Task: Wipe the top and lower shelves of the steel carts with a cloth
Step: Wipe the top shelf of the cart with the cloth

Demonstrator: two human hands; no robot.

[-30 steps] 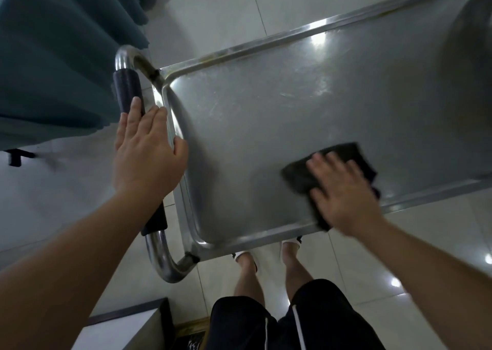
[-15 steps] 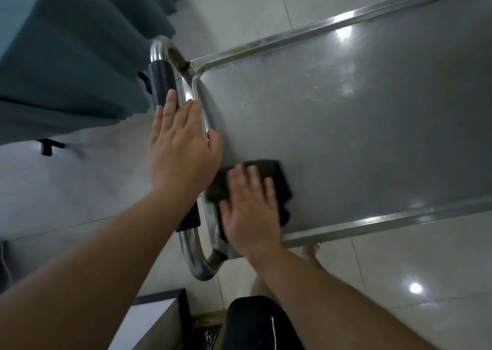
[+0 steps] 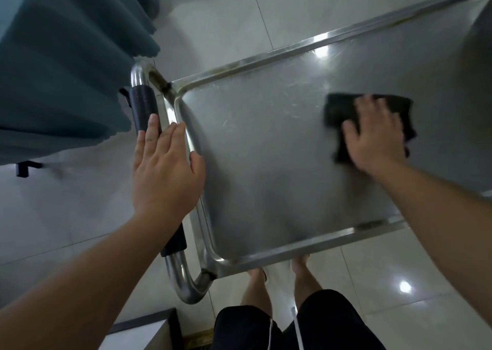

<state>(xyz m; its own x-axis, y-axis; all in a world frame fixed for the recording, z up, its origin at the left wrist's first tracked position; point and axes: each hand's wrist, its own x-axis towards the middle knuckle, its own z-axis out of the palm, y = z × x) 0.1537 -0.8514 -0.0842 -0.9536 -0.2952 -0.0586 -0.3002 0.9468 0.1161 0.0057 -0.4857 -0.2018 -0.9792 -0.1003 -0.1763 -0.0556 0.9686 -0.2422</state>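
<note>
Left hand (image 3: 165, 168) is laid flat, fingers straight, on cart handle (image 3: 145, 107) and shelf rim. Right hand (image 3: 376, 134) is pressed flat on the dark cloth (image 3: 338, 107) on the top shelf (image 3: 266, 163), mid-right. Teal curtain (image 3: 61, 70) hangs just beside the handle; tiled floor (image 3: 372, 283) surrounds the raised rims.

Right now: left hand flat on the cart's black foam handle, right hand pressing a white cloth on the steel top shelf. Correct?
One error: the cloth is black, not white, as the head view shows. The rest holds: left hand flat on the black foam handle, right hand pressing it on the steel top shelf.
</note>
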